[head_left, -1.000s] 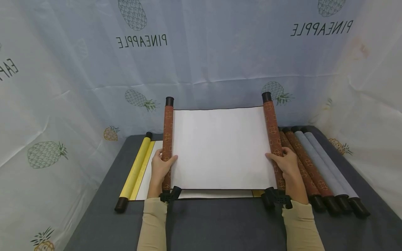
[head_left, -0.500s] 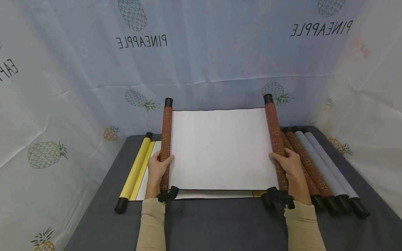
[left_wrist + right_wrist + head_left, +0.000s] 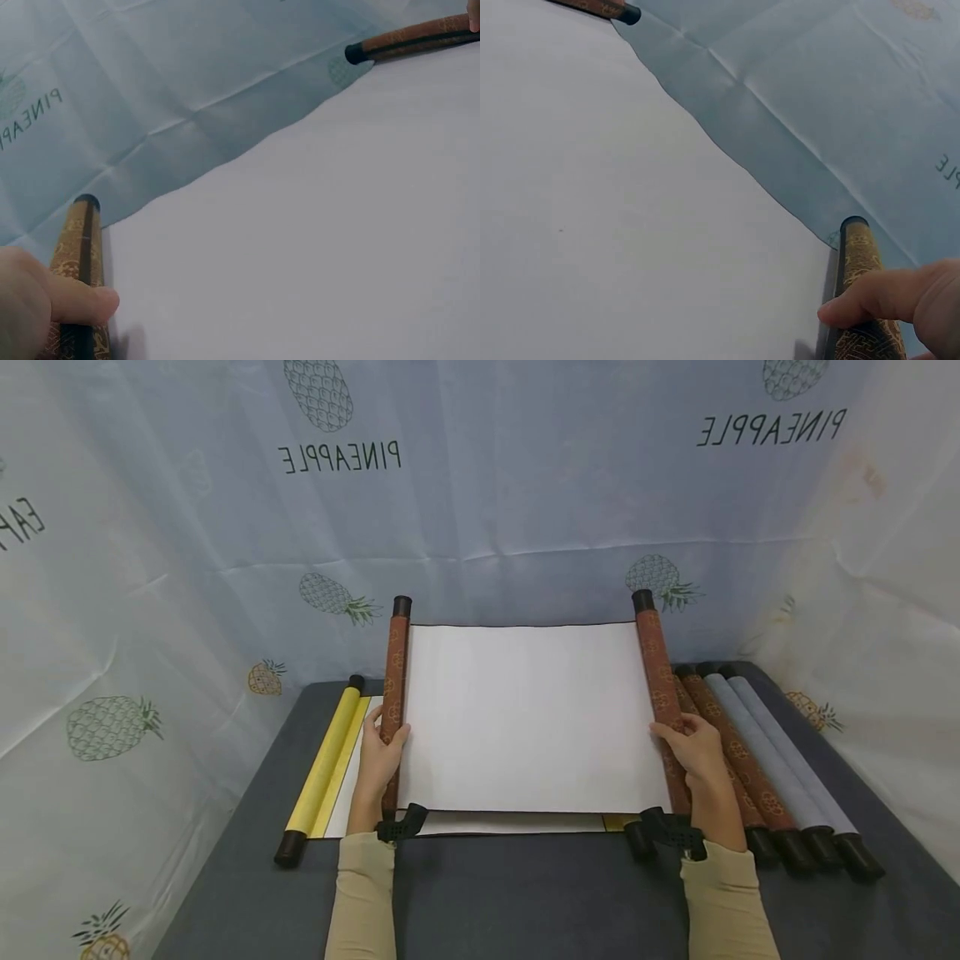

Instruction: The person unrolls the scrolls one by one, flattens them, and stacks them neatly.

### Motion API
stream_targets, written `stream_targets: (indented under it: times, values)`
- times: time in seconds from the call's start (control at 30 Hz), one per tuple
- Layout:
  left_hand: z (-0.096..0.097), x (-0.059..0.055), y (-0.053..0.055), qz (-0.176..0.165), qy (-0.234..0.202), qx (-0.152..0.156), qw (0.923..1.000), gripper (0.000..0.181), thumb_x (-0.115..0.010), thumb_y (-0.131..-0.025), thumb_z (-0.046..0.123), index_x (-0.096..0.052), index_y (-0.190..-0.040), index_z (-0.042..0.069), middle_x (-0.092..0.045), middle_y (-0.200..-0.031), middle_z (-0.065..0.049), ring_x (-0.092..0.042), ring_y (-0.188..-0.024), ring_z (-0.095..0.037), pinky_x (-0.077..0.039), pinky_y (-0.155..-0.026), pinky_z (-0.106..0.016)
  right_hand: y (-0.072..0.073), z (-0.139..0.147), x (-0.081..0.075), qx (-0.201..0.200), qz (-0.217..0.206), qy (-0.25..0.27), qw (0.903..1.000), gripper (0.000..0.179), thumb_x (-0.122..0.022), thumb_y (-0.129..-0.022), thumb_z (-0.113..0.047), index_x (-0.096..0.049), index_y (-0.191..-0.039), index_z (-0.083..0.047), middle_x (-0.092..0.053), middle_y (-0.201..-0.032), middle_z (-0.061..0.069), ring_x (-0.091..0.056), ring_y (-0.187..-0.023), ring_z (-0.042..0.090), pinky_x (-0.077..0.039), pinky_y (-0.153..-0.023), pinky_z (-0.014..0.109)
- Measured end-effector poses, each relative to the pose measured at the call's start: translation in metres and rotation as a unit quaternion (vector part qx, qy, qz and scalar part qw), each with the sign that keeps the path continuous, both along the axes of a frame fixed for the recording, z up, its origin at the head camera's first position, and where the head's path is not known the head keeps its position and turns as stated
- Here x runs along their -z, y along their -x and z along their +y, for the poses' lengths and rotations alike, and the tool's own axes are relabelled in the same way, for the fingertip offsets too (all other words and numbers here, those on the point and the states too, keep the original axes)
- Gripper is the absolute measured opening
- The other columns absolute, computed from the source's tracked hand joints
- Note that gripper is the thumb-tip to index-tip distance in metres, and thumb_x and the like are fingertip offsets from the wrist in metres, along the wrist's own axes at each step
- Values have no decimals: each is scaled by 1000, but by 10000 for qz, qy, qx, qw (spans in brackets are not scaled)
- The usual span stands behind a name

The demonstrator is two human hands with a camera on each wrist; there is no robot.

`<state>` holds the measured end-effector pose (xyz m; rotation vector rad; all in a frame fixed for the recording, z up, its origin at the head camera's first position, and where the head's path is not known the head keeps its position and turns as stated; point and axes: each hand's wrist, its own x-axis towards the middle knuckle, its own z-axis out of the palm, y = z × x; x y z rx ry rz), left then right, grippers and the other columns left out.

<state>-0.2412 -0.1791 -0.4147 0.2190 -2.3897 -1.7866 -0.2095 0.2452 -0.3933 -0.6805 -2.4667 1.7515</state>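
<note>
A brown patterned hanging scroll (image 3: 525, 718) is held partly unrolled, its blank white sheet stretched between two rollers with black end knobs. My left hand (image 3: 380, 760) grips the left roller (image 3: 75, 255), thumb across its front. On the other side, my right hand (image 3: 697, 752) grips the right roller (image 3: 862, 259) the same way, thumb towards the sheet. Behind and below it lies a yellow-edged scroll (image 3: 347, 760), open on the dark table, its middle mostly hidden by the brown one. Its left yellow roller (image 3: 324, 768) shows fully; only a bit of its right end shows.
Rolled brown scrolls (image 3: 738, 743) and grey scrolls (image 3: 795, 760) lie side by side at the right of the dark grey table (image 3: 540, 893). A pineapple-printed cloth (image 3: 495, 493) hangs behind and on both sides.
Both hands have moved slightly apart with the rollers, so a little more white sheet shows between them. The scroll's top edge sits a little lower. The yellow-edged scroll has stayed put.
</note>
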Motion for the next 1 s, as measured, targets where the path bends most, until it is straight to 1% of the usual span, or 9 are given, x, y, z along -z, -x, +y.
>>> stream_targets:
  times: [0.13,0.23,0.3,0.47,0.57,0.63,0.77,0.87,1.0]
  values:
    - [0,0,0,-78,-170,-56,9998,67,-54,-96,16,-18,-152,10,-42,-141,-28,-48,-127,-40,-43,-101,-54,0,-1,2,175,-28,59,9998,84,-62,-91,-26,-13,-153,1,-10,-160,27,-22,-145,46,-26,-116,58]
    - [0,0,-1,-75,-151,-92,9998,67,-56,-95,16,-18,-151,9,-46,-138,-27,-52,-121,-38,-46,-94,-45,1,-1,2,198,-124,14,9997,90,-67,-88,-27,-12,-153,1,-11,-160,27,-23,-144,46,-27,-114,60]
    - [0,-1,-1,-73,-112,-91,9999,72,-60,-93,18,-18,-151,7,-45,-138,-28,-53,-120,-38,-46,-92,-45,0,-1,2,197,-166,-7,9997,92,-69,-87,-27,-12,-153,1,-12,-159,28,-23,-142,45,-27,-114,60]
    - [-2,-2,-4,-167,88,-121,9997,90,-74,-83,23,-18,-151,4,-32,-150,-28,-38,-137,-42,-40,-106,-57,-1,0,2,227,-233,-48,9995,94,-70,-86,-27,-10,-153,2,-12,-159,29,-24,-142,46,-28,-114,60]
    - [-4,-2,-6,-241,123,-137,9995,94,-78,-80,23,-19,-151,3,-30,-152,-27,-35,-140,-41,-38,-109,-58,0,1,2,264,-268,-63,9993,94,-69,-86,-27,-10,-153,2,-11,-159,29,-24,-142,46,-27,-114,60]
    - [-4,-3,-6,-241,66,-130,9996,93,-78,-80,20,-20,-150,2,-34,-149,-28,-40,-137,-41,-40,-107,-57,1,3,2,285,-236,-65,9993,91,-68,-87,-26,-10,-152,3,-12,-158,30,-24,-141,45,-28,-114,60]
    - [-7,-4,-5,-345,165,-151,9992,86,-75,-82,18,-24,-149,0,-34,-150,-30,-39,-137,-43,-40,-106,-57,2,5,3,294,-165,-65,9994,85,-64,-89,-22,-12,-152,5,-13,-158,31,-25,-140,45,-28,-114,59]
    - [-12,-5,-5,-380,306,-134,9987,79,-70,-87,19,-26,-149,-1,-30,-152,-31,-34,-139,-45,-39,-107,-58,2,8,3,168,-125,-140,9997,84,-60,-91,-21,-10,-152,5,-10,-159,30,-22,-143,46,-26,-115,59]
    - [-20,-9,-5,-236,397,-41,9989,72,-63,-91,19,-26,-149,-3,-30,-152,-30,-35,-139,-44,-38,-107,-58,3,12,2,-48,-21,-246,9997,85,-56,-93,-26,-5,-153,4,-3,-161,28,-15,-147,46,-23,-116,60]
